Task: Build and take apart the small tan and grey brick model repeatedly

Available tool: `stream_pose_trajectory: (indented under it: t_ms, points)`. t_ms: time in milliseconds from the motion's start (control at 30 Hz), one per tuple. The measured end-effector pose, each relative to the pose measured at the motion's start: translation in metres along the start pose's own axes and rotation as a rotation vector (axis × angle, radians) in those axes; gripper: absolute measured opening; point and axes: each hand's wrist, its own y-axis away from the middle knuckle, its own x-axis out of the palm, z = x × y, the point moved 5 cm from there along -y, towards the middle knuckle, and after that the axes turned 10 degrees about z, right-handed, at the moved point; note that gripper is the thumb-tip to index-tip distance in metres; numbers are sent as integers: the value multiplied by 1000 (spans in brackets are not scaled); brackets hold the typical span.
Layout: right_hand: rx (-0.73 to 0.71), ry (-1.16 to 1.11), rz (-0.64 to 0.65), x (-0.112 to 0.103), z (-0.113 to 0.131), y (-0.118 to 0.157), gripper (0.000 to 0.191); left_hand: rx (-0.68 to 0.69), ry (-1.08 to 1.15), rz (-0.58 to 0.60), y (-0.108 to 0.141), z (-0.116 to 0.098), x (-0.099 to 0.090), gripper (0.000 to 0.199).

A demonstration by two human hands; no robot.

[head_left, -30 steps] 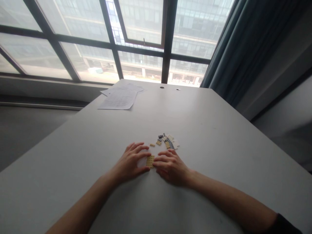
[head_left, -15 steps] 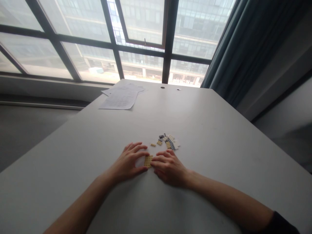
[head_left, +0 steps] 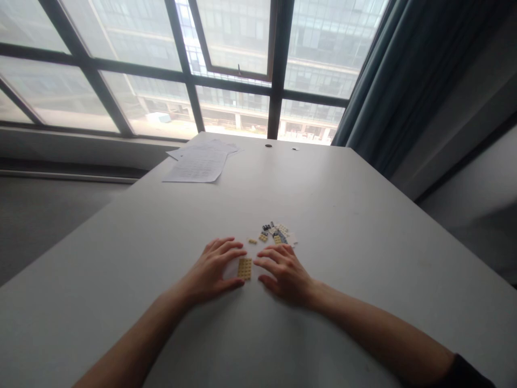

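Observation:
A tan studded toy building plate (head_left: 244, 269) lies on the table between my two hands. My left hand (head_left: 216, 268) curves round its left side, fingers apart. The left thumb is at the plate's near edge, and whether it touches is hard to tell. The left index fingertip sits a little beyond the far edge. To the right, my right hand (head_left: 285, 274) is spread with nothing in it, its fingertips just clear of the plate. Past the fingers lie a small tan brick (head_left: 252, 241) and a pile of white, grey, dark and tan bricks (head_left: 278, 233), partly hidden by my right hand.
The white table (head_left: 315, 205) stretches away to large windows (head_left: 232, 108). Printed paper sheets (head_left: 196, 164) lie at its far left. Two small holes, one a round hole (head_left: 269, 146), are near the far edge. A blue-grey curtain (head_left: 369, 81) hangs at right.
My right fingers have come off the tan plate and spread apart, slightly to the right. My left index finger has lifted away from the plate's far edge. The plate shows uncovered.

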Motion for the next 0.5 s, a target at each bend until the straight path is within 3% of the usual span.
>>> stream_pose_trajectory:
  t_ms: [100, 200, 300, 500]
  points:
    - [175, -10, -74, -12, -29, 1, 35, -6, -9, 17, -1, 1, 1, 54]
    - [328, -15, -69, -19, -56, 2, 41, -24, -22, 37, -2, 2, 2, 52]
    - [354, -11, -24, -18, -67, 2, 41, -26, -26, 36, -2, 2, 3, 50]
    - [336, -1, -13, -11, -67, 2, 36, -21, -23, 19, -1, 2, 3, 46]
